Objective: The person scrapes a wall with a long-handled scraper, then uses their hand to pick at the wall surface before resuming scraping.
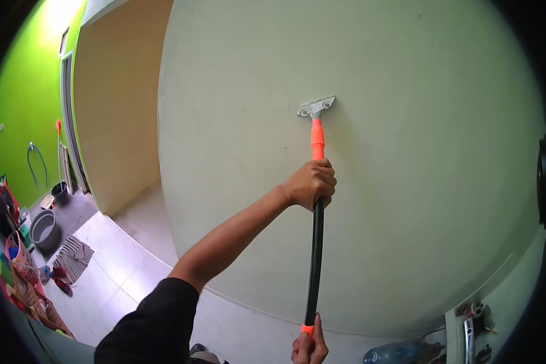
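A long-handled scraper (315,249) with a black shaft, orange neck and flat metal blade (316,107) is pressed against a pale wall (406,182). My left hand (310,182) grips the shaft high up, just under the orange neck, with the arm stretched out in a black sleeve. My right hand (309,346) holds the orange-tipped lower end of the shaft at the bottom of the view. The blade's edge touches the wall, tilted slightly up to the right.
White tiled floor (121,261) runs along the wall's base. At the left stand a grey basin (43,227), a striped mat (73,257), baskets with clutter (18,267) and a green wall (18,121). A clear water bottle (394,353) lies at lower right.
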A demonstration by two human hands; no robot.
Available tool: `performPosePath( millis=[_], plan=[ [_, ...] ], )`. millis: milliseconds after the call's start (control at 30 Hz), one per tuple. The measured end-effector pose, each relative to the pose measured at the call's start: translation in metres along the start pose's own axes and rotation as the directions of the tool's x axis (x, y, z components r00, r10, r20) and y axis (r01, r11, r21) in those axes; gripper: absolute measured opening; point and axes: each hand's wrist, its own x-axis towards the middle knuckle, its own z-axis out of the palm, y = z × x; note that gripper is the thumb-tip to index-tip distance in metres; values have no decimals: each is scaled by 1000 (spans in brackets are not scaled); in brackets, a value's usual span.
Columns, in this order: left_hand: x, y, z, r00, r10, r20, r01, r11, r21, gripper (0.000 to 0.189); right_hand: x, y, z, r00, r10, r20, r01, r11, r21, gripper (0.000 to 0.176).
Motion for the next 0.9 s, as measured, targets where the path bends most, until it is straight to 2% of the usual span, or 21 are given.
performPosePath(
  millis=[133, 233, 333, 367, 400, 467, 533, 600, 667, 700, 767, 800, 867, 900],
  plan=[
    [-12, 16, 4, 998, -13, 55, 15, 999, -43, 25, -12, 12, -1, 999, 33, 11, -34, 999, 38, 47],
    [-38, 35, 22, 995, 0, 98, 5, 999, -51, 24, -32, 62, -20, 994, 107, -8, -106, 991, 78, 48],
    [-25, 17, 18, 998, 60, 28, -59, 998, -18, 25, -18, 57, -12, 999, 49, 6, -50, 995, 89, 47],
    [-16, 7, 12, 996, 88, -2, -88, 996, -16, 25, -7, 54, -7, 999, 22, 28, -23, 999, 27, 46],
    [2, -3, -1, 997, 57, -47, -60, 996, -63, 25, 6, 39, 4, 1000, -6, 11, 6, 999, 45, 45],
    [21, -17, -11, 999, 27, 24, -29, 997, 65, 25, 27, 7, 15, 998, -60, -5, 61, 996, 64, 44],
    [16, -10, -6, 999, 8, 32, -8, 1000, 14, 24, 23, 6, 4, 1000, -12, 24, 10, 994, 106, 42],
    [-1, 9, 4, 999, 26, 40, -25, 1000, -14, 24, 4, 39, -10, 997, 74, -11, -72, 993, 98, 41],
    [-20, 28, 15, 994, 19, 108, -17, 1000, -20, 24, -13, 48, -18, 996, 88, -7, -88, 993, 78, 42],
    [-25, 27, 16, 995, 21, 102, -18, 999, -32, 25, -19, 52, -18, 994, 105, -9, -104, 992, 71, 43],
    [-27, 21, 19, 997, 33, 76, -29, 998, -63, 25, -7, 62, -13, 999, 43, 8, -43, 996, 72, 45],
    [-15, 9, 13, 995, 95, 1, -95, 995, -11, 25, -1, 51, -6, 1000, 23, 12, -23, 997, 70, 45],
    [14, -14, -6, 996, 87, -29, -86, 996, 21, 25, 23, 23, 3, 1000, 6, 23, -7, 998, 66, 48],
    [25, -21, -15, 998, 58, 4, -58, 997, 56, 24, 35, 10, 8, 1000, -21, 22, 20, 998, 66, 49]
  ],
)
